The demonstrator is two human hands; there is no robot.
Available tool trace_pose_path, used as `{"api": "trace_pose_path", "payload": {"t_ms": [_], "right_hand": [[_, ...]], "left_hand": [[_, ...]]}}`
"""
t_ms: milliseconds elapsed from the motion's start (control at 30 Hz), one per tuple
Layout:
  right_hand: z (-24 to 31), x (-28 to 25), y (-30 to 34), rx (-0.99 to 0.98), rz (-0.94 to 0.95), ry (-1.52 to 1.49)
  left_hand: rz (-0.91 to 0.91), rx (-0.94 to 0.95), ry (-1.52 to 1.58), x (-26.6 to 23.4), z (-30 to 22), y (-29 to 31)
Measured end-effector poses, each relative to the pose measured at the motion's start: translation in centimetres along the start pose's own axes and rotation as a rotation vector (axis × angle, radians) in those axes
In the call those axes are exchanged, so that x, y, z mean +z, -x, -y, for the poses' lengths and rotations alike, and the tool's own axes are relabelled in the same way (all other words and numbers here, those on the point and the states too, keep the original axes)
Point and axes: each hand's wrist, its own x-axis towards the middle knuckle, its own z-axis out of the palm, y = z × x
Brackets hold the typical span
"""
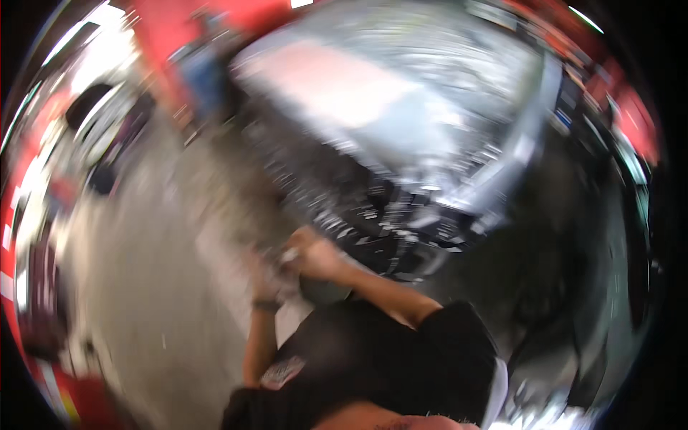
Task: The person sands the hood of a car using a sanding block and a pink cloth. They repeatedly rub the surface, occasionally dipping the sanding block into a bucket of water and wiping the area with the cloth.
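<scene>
Motion smears the whole view. My right hand [315, 256] is in front of my body, its fingers curled in around a small pale thing [289, 256] too blurred to name. Close beside it on the left is my left hand [265, 278], with a dark band [266, 305] round the wrist; its fingers are too smeared to read. Just beyond both hands stands a silvery car [430, 122] with its front end stripped, dark parts [387, 208] showing along the near side. Neither hand visibly touches the car.
Concrete floor [150, 265] stretches to my left. A blue drum-like object [203, 79] stands by a red wall [168, 29] at the far left of the car. Another vehicle [111, 118] is at the left. Dark, blurred objects line the right side.
</scene>
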Motion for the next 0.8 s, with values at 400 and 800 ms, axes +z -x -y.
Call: {"api": "trace_pose_path", "payload": {"t_ms": [400,800], "right_hand": [[3.1,-0.6,-6.0,0.183,-0.046,-0.092],[0.6,0.9,-15.1,0.486,0.575,-0.717]], "left_hand": [[-0.514,0.402,-0.774,4.3,-2.1,6.8],[-0.392,0.385,-0.936,4.3,-7.8,2.2]]}}
